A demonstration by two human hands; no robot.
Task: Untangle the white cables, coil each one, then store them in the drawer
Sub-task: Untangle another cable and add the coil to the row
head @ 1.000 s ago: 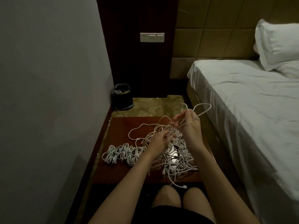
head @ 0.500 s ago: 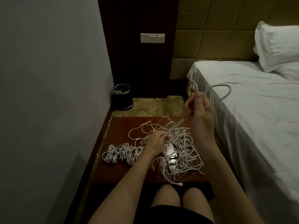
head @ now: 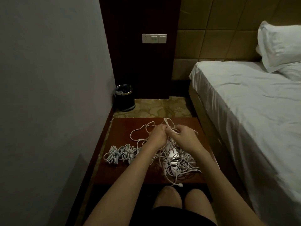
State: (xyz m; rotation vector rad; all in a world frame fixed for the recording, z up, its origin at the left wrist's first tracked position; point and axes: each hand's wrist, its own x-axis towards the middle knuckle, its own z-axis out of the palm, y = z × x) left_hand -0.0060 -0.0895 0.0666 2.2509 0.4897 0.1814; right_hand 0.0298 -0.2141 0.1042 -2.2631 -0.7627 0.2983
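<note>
A tangle of white cables (head: 177, 162) lies on the right half of a dark wooden nightstand top (head: 123, 126). Several coiled white cables (head: 121, 154) sit in a row on its left side. My left hand (head: 157, 136) and my right hand (head: 182, 135) meet above the back of the tangle, fingers curled, both pinching strands of one white cable (head: 167, 123) that loops up between them. A loose loop (head: 140, 131) trails to the left of my left hand. No drawer is visible.
A grey wall stands close on the left. A small black bin (head: 124, 97) sits on the floor behind the nightstand. A bed with a white sheet (head: 254, 111) and pillow (head: 280, 44) runs along the right. My knees (head: 180, 199) are under the front edge.
My right hand, which was raised toward the bed with a pulled-up cable loop, has come back down and left to meet my left hand over the tangle.
</note>
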